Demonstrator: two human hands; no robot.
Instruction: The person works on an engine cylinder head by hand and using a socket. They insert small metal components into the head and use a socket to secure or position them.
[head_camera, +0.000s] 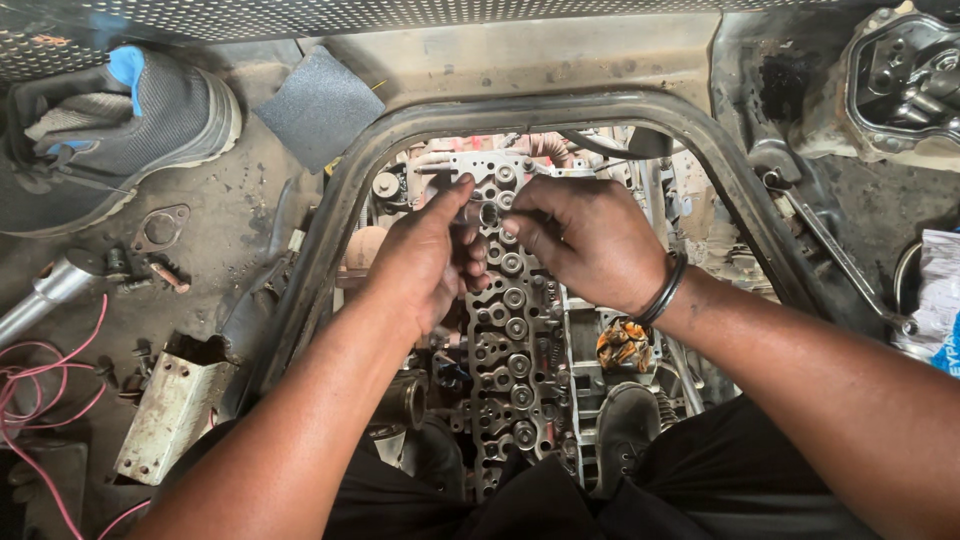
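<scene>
Grimy sheet-metal flooring (250, 250) surrounds a dark, rounded frame opening (520, 108), through which a long engine cylinder head (512, 340) studded with round ports shows below. A person sits over the opening, dark trousers and a black shoe (622, 430) visible at the lower edge, both bare forearms reaching inward. The left hand (425, 262) and the right hand (585, 240) meet above the upper end of the cylinder head, their fingertips closed narrowly around a small round metal part (489, 214) held between them. The part is a short, shiny ring-like piece pinched from both sides, thumb and fingers of each hand touching it; it hangs just over the row of ports, and whether it touches the head cannot be told. A dark bangle (662, 293) circles the right wrist. On the floor to the left lie a grey and blue sneaker (120, 130), a grey abrasive pad (320, 105), a flat metal gasket (160, 228), a few loose bolts (165, 275), pink wire (45, 385) and a rusty white bracket (175, 410). To the right rest a long wrench (830, 250) and a dirty cast metal housing (895, 85). An orange-stained rag (625, 343) sits beside the cylinder head, inside the opening.
</scene>
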